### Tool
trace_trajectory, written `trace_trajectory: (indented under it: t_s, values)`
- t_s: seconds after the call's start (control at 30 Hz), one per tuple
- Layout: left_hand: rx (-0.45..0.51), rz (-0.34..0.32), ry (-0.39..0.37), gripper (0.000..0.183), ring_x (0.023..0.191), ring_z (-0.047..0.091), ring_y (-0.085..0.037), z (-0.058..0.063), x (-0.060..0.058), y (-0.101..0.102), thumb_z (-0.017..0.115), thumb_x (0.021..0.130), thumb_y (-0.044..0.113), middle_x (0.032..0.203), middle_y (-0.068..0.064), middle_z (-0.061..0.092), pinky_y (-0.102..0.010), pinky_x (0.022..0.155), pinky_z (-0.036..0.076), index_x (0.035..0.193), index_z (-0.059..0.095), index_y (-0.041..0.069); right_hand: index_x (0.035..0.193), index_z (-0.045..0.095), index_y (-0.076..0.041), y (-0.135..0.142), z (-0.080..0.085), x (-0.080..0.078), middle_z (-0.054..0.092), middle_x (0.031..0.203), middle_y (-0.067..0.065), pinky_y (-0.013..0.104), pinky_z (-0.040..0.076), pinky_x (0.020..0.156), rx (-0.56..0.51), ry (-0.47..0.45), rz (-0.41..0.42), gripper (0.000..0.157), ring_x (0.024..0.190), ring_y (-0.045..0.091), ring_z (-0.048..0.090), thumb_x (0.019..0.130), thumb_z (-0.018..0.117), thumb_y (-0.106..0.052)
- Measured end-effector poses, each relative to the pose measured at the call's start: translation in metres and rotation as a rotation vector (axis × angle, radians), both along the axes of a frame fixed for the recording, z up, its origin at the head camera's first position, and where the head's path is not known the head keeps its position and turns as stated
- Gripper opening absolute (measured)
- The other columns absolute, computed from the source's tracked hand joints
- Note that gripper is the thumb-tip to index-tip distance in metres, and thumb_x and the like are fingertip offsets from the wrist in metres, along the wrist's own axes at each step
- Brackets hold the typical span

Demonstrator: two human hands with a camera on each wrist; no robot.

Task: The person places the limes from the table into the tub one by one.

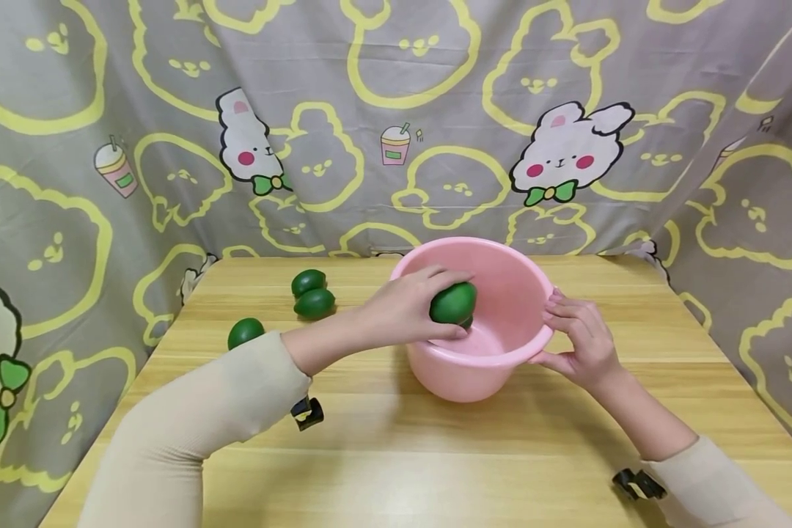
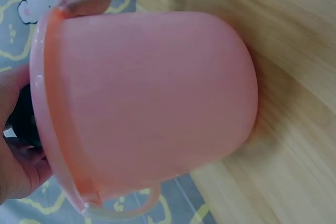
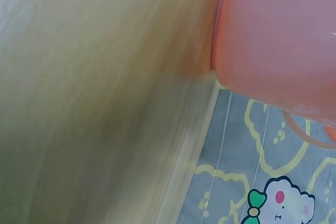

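Observation:
My left hand (image 1: 412, 302) grips a smooth, dark green lime-like fruit (image 1: 453, 303) inside the mouth of a pink plastic bucket (image 1: 462, 378). A darker green patch shows just under that fruit. On the bucket's right side, my right hand (image 1: 584, 341) holds the rim between thumb and fingers. The bucket leans slightly on the wooden table. From the left wrist view, the fruit (image 2: 23, 119) is at rim height, partly hidden by the rim, and the left fingers (image 2: 31, 169) lie around it. Only the bucket's outer wall (image 3: 278, 40) shows in the right wrist view.
Two more green fruits (image 1: 314, 303) lie touching each other on the table (image 1: 396, 462), left of the bucket. Another green fruit (image 1: 245, 333) sits nearer, partly behind the left sleeve. A bucket handle (image 2: 131, 211) hangs at the side. Patterned curtain (image 1: 317, 147) surrounds the table's back and sides.

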State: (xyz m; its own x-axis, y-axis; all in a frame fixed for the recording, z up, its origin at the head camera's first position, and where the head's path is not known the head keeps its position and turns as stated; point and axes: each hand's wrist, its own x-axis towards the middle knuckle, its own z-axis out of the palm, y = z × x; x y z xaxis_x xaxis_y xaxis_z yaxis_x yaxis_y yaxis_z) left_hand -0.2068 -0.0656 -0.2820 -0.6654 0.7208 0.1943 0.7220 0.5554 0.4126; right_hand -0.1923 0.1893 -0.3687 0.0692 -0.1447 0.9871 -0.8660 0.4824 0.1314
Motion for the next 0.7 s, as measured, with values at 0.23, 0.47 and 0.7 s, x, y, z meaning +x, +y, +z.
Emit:
trace_trajectory:
  t_s: [0.23, 0.47, 0.7]
  values:
    - [-0.02, 0.03, 0.042, 0.075, 0.12, 0.05, -0.014, -0.004, 0.002, -0.001, 0.075, 0.078, 0.045, 0.136, -0.003, 0.049, -0.033, 0.098, 0.043, 0.141, 0.044, 0.018, 0.075, 0.059, 0.009, 0.003, -0.004, -0.002, 0.06, 0.073, 0.024, 0.027, 0.047, 0.094, 0.006, -0.006, 0.007, 0.061, 0.081, 0.033, 0.061, 0.081, 0.064, -0.052]
    - [0.046, 0.085, 0.096, 0.073, 0.125, 0.048, -0.015, -0.008, 0.004, -0.01, 0.075, 0.077, 0.046, 0.138, 0.0, 0.049, -0.037, 0.094, 0.047, 0.139, 0.047, 0.019, 0.076, 0.061, 0.009, 0.006, -0.008, -0.004, 0.061, 0.075, 0.024, 0.028, 0.047, 0.093, 0.004, -0.011, 0.01, 0.061, 0.081, 0.035, 0.061, 0.08, 0.065, -0.052]
    - [0.148, 0.092, 0.11, 0.072, 0.117, 0.055, -0.018, -0.012, 0.005, -0.021, 0.077, 0.078, 0.04, 0.138, 0.0, 0.05, -0.037, 0.088, 0.05, 0.139, 0.048, 0.017, 0.075, 0.059, 0.009, 0.002, -0.001, -0.001, 0.06, 0.074, 0.024, 0.025, 0.046, 0.094, 0.003, -0.02, 0.003, 0.061, 0.079, 0.033, 0.06, 0.082, 0.064, -0.051]
